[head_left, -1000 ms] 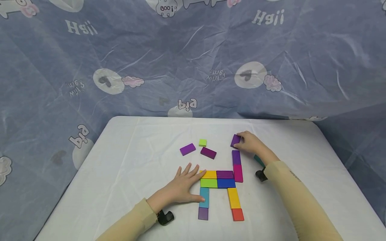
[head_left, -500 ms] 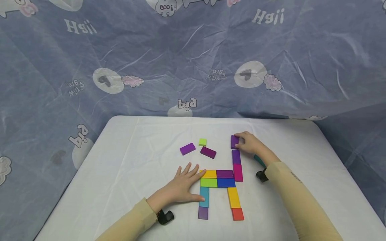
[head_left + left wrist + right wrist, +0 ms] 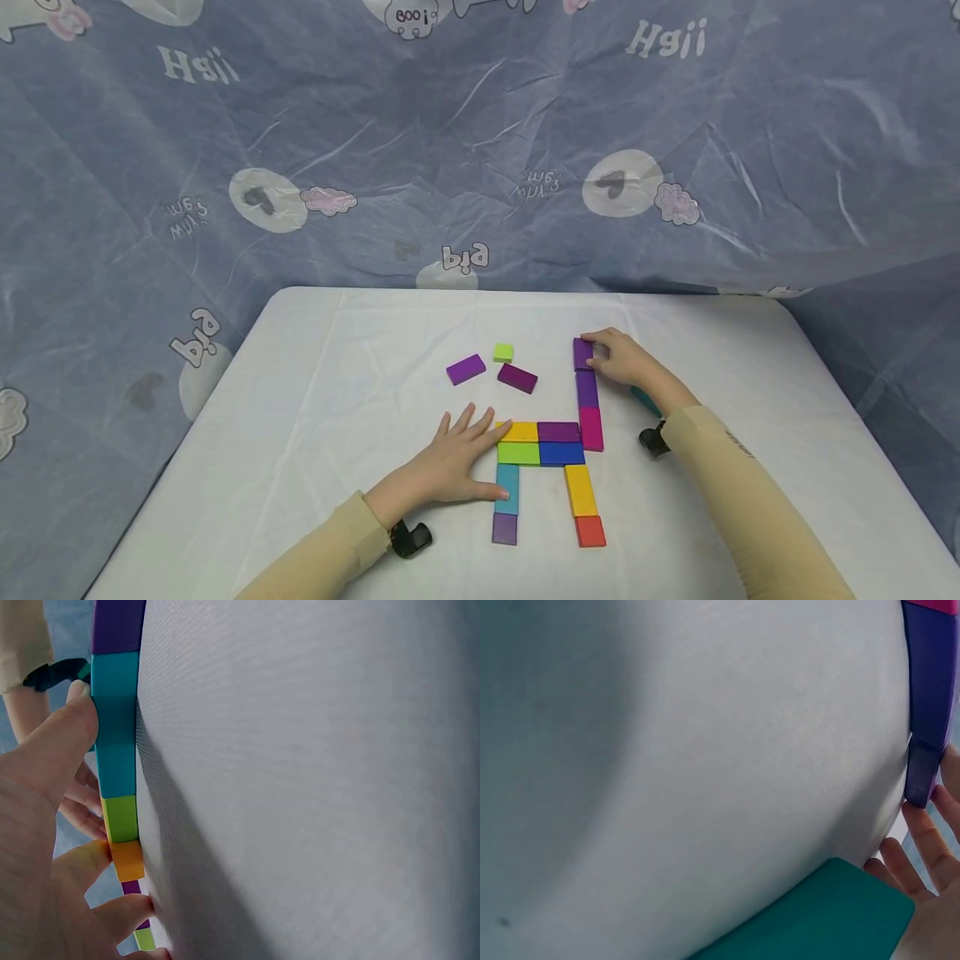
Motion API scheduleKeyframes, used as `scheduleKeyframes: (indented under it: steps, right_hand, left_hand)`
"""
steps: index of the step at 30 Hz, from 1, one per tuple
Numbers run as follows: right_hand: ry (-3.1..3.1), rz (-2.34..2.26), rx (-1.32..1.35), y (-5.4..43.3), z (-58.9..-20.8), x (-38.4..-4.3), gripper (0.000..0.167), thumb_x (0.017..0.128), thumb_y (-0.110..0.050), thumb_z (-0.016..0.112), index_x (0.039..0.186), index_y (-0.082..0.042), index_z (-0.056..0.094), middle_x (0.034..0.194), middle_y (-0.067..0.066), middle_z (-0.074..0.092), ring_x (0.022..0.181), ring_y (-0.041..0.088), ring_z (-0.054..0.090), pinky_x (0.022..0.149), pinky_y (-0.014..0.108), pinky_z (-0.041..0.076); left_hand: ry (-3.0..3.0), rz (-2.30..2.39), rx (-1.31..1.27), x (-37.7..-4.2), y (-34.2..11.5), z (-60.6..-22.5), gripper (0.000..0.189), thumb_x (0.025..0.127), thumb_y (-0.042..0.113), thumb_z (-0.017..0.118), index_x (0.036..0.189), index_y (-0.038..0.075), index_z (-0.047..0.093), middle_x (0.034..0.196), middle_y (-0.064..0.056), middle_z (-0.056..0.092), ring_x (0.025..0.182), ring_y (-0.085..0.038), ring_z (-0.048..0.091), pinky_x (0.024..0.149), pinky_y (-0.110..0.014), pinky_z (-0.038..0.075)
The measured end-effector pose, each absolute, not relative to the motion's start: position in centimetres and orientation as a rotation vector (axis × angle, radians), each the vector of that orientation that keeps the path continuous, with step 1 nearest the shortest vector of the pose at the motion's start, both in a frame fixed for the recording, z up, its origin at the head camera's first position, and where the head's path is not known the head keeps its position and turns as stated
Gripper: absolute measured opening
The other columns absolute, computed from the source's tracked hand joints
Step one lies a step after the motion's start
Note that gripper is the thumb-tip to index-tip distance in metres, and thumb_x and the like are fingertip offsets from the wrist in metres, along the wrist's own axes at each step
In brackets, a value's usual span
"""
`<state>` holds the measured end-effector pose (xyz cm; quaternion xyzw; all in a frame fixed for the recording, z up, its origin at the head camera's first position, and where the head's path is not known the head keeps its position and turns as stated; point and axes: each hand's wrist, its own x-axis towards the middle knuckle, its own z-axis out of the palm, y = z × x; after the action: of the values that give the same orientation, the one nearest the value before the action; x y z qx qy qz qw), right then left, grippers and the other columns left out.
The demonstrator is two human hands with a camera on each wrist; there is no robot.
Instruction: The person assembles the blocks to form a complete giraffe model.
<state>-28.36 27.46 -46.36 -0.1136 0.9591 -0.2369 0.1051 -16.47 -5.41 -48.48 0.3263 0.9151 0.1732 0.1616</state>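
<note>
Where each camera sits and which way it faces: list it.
Head: on the head, facing forward and down at the white table; left hand, right hand, sleeves show.
Left wrist: on that wrist, facing the turquoise block; left hand, right hand, right sleeve show.
Right wrist: on that wrist, facing the teal block; right hand shows.
Head and right wrist share the teal block.

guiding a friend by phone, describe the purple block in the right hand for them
On the white table, find the right hand near the far edge. It pinches the purple block; unlike the violet block and magenta block in the same row, this one forms the far end.
</note>
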Motion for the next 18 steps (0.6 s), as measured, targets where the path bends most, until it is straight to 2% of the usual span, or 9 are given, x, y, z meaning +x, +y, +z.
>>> scheduleKeyframes:
  steps: [18]
  right_hand:
    - [2.818,-0.735,-0.353,27.46,-46.27,-27.8,0.05,0.097,-0.013,0.057,0.144,0.0,0.047,0.143,0.029,0.044,0.136,0.048,0.037,0.114,0.062,0.028]
  left_hand:
    - [2.607,0.498,0.925,-16.49,-5.45,-48.49,0.096,0.081,0.07,0.063,0.158,0.031,0.02,0.165,-0.006,0.017,0.154,-0.036,0.004,0.117,-0.068,0.007]
